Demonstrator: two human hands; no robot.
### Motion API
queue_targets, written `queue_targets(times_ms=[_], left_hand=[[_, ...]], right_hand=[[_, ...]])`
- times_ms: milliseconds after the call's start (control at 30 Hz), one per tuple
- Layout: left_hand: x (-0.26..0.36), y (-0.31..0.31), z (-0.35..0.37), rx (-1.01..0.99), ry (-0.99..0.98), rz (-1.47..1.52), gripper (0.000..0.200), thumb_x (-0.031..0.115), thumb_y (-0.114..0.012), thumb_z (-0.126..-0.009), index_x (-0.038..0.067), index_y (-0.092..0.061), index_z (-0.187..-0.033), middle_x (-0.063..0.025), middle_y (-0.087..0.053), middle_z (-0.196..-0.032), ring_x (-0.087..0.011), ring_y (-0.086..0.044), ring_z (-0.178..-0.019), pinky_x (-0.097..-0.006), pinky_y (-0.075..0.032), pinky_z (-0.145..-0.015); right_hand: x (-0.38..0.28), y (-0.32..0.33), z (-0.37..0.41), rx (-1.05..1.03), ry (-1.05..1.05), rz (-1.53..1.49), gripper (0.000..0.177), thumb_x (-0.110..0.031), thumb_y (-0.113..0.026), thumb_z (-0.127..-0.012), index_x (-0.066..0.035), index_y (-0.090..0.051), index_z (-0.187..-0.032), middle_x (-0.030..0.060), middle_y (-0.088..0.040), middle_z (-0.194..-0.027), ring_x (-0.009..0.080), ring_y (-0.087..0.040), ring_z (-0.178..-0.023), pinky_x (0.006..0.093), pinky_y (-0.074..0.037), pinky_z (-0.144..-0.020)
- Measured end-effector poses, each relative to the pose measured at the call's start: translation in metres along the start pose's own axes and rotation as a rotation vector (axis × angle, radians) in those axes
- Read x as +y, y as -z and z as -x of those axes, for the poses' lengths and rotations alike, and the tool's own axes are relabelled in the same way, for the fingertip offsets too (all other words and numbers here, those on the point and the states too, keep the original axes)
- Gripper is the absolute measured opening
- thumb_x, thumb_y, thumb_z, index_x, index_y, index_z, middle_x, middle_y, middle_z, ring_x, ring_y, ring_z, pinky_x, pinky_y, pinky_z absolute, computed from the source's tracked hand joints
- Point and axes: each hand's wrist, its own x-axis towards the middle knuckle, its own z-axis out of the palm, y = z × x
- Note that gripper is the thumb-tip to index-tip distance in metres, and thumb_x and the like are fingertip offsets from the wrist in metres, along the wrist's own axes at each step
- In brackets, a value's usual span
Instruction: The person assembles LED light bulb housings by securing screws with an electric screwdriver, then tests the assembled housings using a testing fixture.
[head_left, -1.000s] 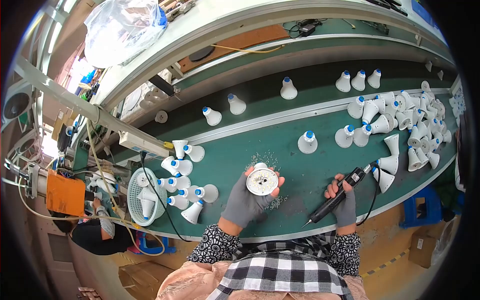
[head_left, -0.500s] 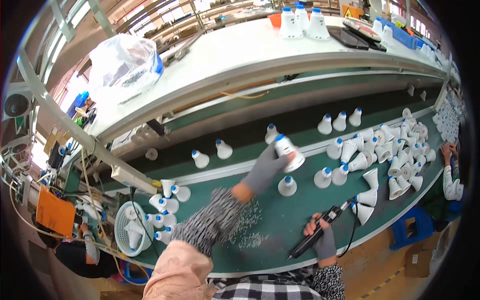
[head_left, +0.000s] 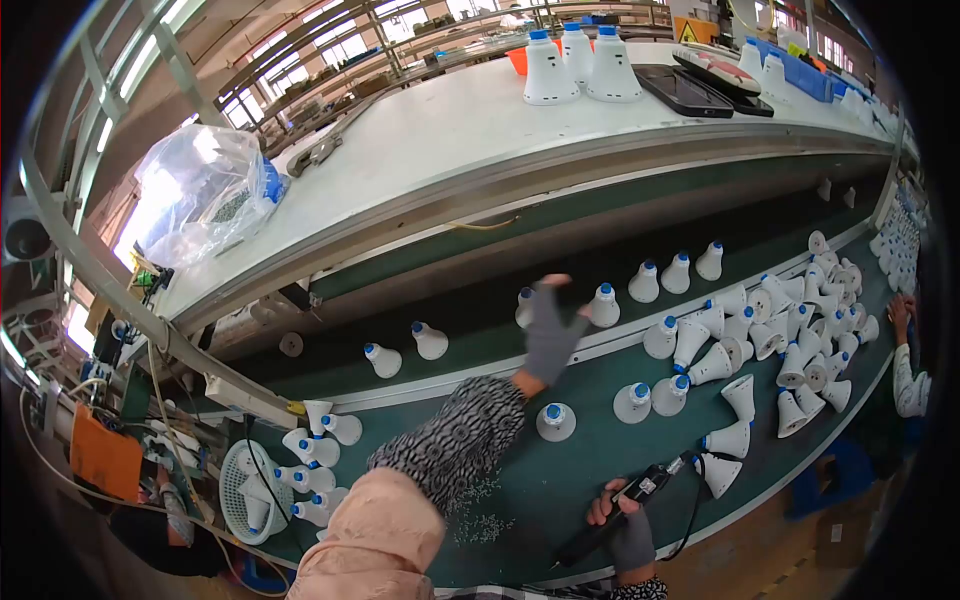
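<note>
My left hand (head_left: pixel 550 328), in a grey fingerless glove, reaches over the dark conveyor strip with fingers apart and nothing in them. Just right of its thumb stands a white cone-shaped lamp housing (head_left: pixel 603 306) with a blue cap. Another housing (head_left: pixel 525 307) is partly hidden behind the fingers. My right hand (head_left: pixel 626 525), gloved alike, is wrapped around a black electric screwdriver (head_left: pixel 640 488) with a cable, low over the green bench. A single upright housing (head_left: pixel 556 422) stands between the hands. Small loose screws (head_left: pixel 482 515) lie scattered left of the screwdriver.
Many housings (head_left: pixel 790 330) are heaped on the right. More lie at the left by a pale green basket (head_left: pixel 232 490). A white shelf (head_left: pixel 430 125) crosses above the belt, holding housings, phones and a plastic bag (head_left: pixel 205 190). A co-worker's hand (head_left: pixel 900 312) is at the far right.
My left hand has let go of the housing, which now stands on the strip behind the bench rail. The view has shifted; my right hand still grips the screwdriver.
</note>
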Motion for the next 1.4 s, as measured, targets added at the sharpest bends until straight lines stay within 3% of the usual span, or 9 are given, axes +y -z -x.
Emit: queue_targets(times_ms=[67,167,267,367,467,567,933,1133,1400], left_hand=[[-0.034,0.013,-0.004,0.341,0.156,-0.215,0.064,0.018,-0.078,-0.074,0.006,-0.046,-0.128,-0.0143,-0.049,-0.128,-0.0287,-0.046,-0.124,-0.0381,-0.038,-0.104],[-0.079,0.020,-0.016,0.046,0.546,-0.277,0.059,0.020,-0.079,-0.076,0.004,-0.049,-0.124,-0.0159,-0.052,-0.125,-0.0298,-0.053,-0.118,-0.0364,-0.043,-0.099],[-0.107,0.018,-0.019,-0.264,0.548,0.088,0.053,0.024,-0.079,-0.078,0.005,-0.054,-0.121,-0.0177,-0.058,-0.120,-0.0318,-0.061,-0.107,-0.0320,-0.049,-0.092],[-0.124,0.006,-0.010,-0.070,0.693,0.459,0.044,0.036,-0.065,-0.091,0.007,-0.055,-0.124,-0.0187,-0.058,-0.126,-0.0311,-0.060,-0.113,-0.0360,-0.056,-0.082],[-0.072,0.063,0.002,-0.344,1.133,1.592,0.041,0.043,-0.050,-0.100,0.009,-0.057,-0.121,-0.0179,-0.058,-0.125,-0.0357,-0.060,-0.113,-0.0404,-0.060,-0.072],[-0.026,0.104,0.032,-0.255,1.311,1.712,0.047,0.047,-0.050,-0.099,0.006,-0.057,-0.121,-0.0189,-0.063,-0.116,-0.0413,-0.063,-0.108,-0.0449,-0.061,-0.063],[0.027,0.203,0.103,-0.130,1.334,1.702,0.056,0.049,-0.045,-0.100,-0.001,-0.052,-0.123,-0.0224,-0.061,-0.115,-0.0407,-0.065,-0.104,-0.0401,-0.064,-0.060],[0.016,0.236,0.123,-0.133,1.239,1.590,0.057,0.049,-0.047,-0.099,-0.003,-0.052,-0.122,-0.0212,-0.061,-0.115,-0.0390,-0.064,-0.105,-0.0424,-0.063,-0.066],[-0.014,0.308,0.154,-0.371,0.702,-0.494,0.064,0.042,-0.072,-0.084,0.000,-0.046,-0.125,-0.0177,-0.063,-0.111,-0.0354,-0.064,-0.100,-0.0405,-0.050,-0.089]], right_hand=[[-0.001,-0.001,-0.001,0.007,-0.004,0.028,0.034,-0.024,-0.063,-0.089,-0.004,-0.052,-0.113,0.0059,-0.051,-0.077,0.0193,-0.051,-0.071,0.0371,-0.045,-0.072],[-0.001,-0.003,0.001,0.024,-0.007,0.057,0.034,-0.025,-0.063,-0.089,-0.004,-0.052,-0.113,0.0059,-0.051,-0.077,0.0191,-0.051,-0.071,0.0367,-0.044,-0.072],[-0.003,-0.004,0.001,0.030,0.008,0.062,0.035,-0.025,-0.064,-0.088,-0.004,-0.052,-0.113,0.0059,-0.050,-0.077,0.0191,-0.051,-0.071,0.0366,-0.044,-0.071],[0.000,-0.001,0.001,0.038,0.011,0.058,0.035,-0.025,-0.064,-0.088,-0.004,-0.053,-0.114,0.0058,-0.050,-0.076,0.0191,-0.051,-0.070,0.0369,-0.045,-0.070],[0.001,0.000,-0.001,0.027,0.019,0.059,0.035,-0.025,-0.065,-0.088,-0.004,-0.053,-0.114,0.0055,-0.050,-0.076,0.0189,-0.051,-0.069,0.0370,-0.045,-0.069],[0.001,-0.001,-0.001,0.005,0.021,0.050,0.032,-0.023,-0.063,-0.089,-0.004,-0.053,-0.113,0.0053,-0.051,-0.077,0.0185,-0.052,-0.070,0.0363,-0.045,-0.070],[0.003,-0.001,-0.002,0.020,0.054,0.080,0.032,-0.027,-0.063,-0.093,-0.006,-0.052,-0.114,0.0029,-0.050,-0.077,0.0153,-0.050,-0.067,0.0337,-0.045,-0.067],[0.003,0.001,-0.004,-0.007,0.051,0.089,0.032,-0.028,-0.062,-0.094,-0.006,-0.051,-0.115,0.0025,-0.049,-0.077,0.0150,-0.049,-0.067,0.0329,-0.045,-0.067],[0.002,-0.003,-0.001,-0.004,0.059,0.078,0.033,-0.026,-0.064,-0.092,-0.006,-0.052,-0.115,0.0026,-0.050,-0.077,0.0152,-0.051,-0.069,0.0330,-0.045,-0.068]])
